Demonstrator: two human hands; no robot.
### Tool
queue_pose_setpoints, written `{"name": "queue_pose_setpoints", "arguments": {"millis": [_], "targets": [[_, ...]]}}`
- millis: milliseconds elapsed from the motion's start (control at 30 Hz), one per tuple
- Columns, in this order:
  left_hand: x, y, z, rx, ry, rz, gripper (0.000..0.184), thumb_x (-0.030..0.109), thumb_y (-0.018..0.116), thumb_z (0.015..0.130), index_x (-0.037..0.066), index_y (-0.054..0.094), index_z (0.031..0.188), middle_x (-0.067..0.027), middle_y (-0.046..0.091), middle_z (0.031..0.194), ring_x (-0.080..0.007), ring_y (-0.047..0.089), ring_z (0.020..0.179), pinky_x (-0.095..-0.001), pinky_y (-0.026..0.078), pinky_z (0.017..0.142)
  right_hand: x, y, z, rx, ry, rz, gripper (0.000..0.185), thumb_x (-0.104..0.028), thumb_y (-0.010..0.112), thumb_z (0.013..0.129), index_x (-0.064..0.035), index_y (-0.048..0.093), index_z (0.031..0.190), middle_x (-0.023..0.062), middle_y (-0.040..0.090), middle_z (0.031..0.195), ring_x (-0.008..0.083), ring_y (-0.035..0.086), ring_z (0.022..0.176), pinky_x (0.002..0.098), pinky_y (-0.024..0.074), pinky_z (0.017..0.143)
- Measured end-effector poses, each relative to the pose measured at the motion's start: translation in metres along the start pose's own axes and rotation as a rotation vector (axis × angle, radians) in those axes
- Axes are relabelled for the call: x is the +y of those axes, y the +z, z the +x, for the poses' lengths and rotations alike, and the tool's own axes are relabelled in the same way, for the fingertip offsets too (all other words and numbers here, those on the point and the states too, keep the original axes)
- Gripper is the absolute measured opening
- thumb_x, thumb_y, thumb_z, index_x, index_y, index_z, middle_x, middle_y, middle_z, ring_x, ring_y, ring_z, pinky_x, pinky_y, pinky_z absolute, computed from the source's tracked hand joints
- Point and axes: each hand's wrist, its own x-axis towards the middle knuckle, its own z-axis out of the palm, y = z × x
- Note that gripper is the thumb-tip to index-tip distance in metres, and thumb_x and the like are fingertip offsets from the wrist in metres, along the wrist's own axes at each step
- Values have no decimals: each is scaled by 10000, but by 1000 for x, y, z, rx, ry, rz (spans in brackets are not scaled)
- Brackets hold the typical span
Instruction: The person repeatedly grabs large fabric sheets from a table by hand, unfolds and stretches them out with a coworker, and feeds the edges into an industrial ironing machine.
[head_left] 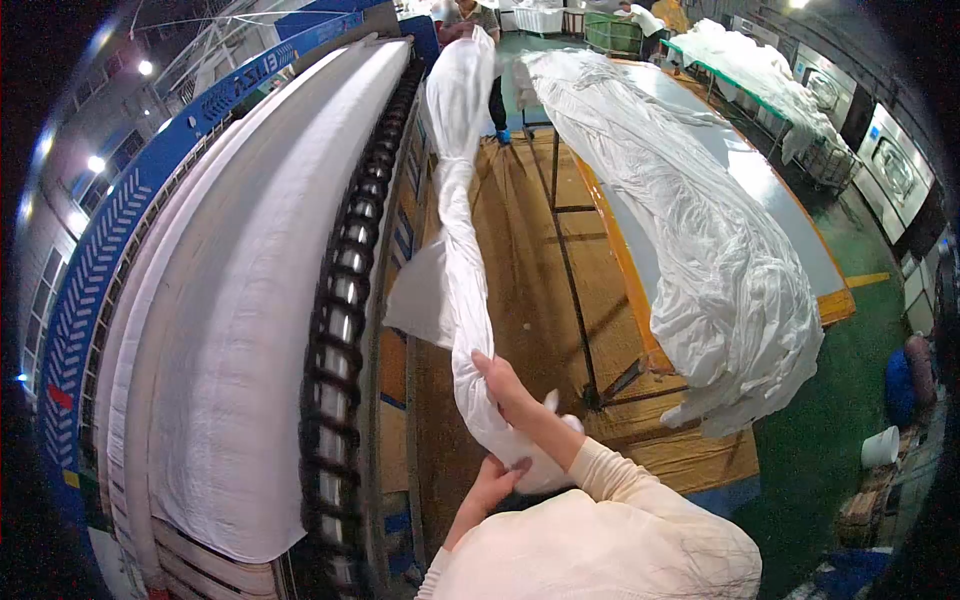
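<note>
A long white sheet [463, 240], bunched and twisted like a rope, stretches from my body towards a co-worker [478, 18] at the far end, beside whom its top part is bundled. My right hand [503, 388] is wrapped round the sheet in front of me. Lower down and closer to my body, my left hand [497, 484] grips the same sheet near its loose end. A flap of the fabric hangs out to the left, partway along.
Left stands a long ironing machine [340, 385] with a spiral-wound roller and white fabric [235, 400] on it. Right, a table [800, 235] bears a heap of white sheets [735, 290]. Farther right are a white bucket [881, 447] and washing machines [893, 170].
</note>
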Motion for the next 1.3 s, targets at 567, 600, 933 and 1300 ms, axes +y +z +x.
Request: {"name": "queue_pose_setpoints", "arguments": {"millis": [567,600,933,1300], "targets": [[29,-8,-14,-77,-227,-542,633,1,543,731,47,326,1324,-131,465,1260,-265,475,1140,-400,380,979,49,-121,-14,452,-414,-11,269,-240,470,929,-10,532,1054,33,555,913,112,515,823,246,427,770],[64,0,-19,-45,-345,-530,700,12,561,702,53,308,1353,-131,456,1281,-273,452,1173,-402,362,999,60,-130,-1,412,-289,-67,411,-371,435,936,-24,510,1143,86,566,1040,162,536,911,292,423,809],[85,1,-100,337,-38,-394,520,167,548,659,-8,517,1147,-165,566,1126,-321,557,1010,-428,445,912,79,-172,129,85,-40,816,592,-460,332,939,26,416,1267,184,462,1281,296,478,1149,454,368,976],[-62,-123,-84,680,-509,41,319,220,618,708,25,608,961,-100,576,936,-143,549,864,-319,439,733,-56,-36,-76,-854,-939,-821,209,-76,612,780,-64,651,985,91,654,979,197,613,891,369,469,808]]}}
